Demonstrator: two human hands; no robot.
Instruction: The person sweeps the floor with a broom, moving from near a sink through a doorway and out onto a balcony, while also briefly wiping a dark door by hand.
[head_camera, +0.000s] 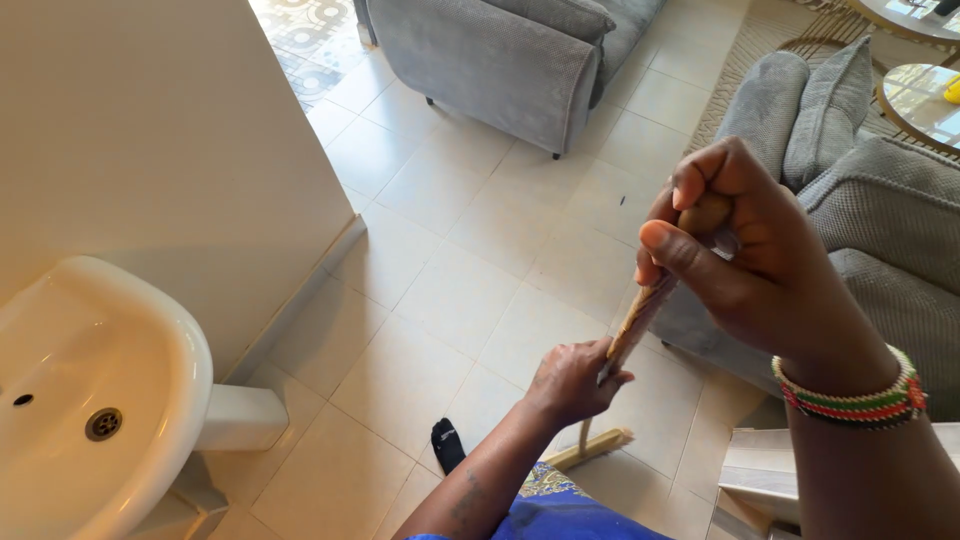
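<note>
My right hand (745, 255) is closed around the top end of a long wooden stick (632, 330) wrapped in clear plastic. Lower down, my left hand (572, 380) grips the same stick about its middle. The stick slants down toward the floor, where a pale wooden piece (592, 449) shows at its foot. A beaded bracelet (856, 397) of red, green and white sits on my right wrist. Blue patterned cloth (555, 510) covers my lap at the bottom of the view.
A white washbasin (100, 390) hangs on the cream wall at the left. Grey sofas stand behind (510, 60) and at the right (880, 220) with cushions. Round glass tables (920, 95) sit top right. The floor is pale tile; my black-socked foot (448, 443) rests on it.
</note>
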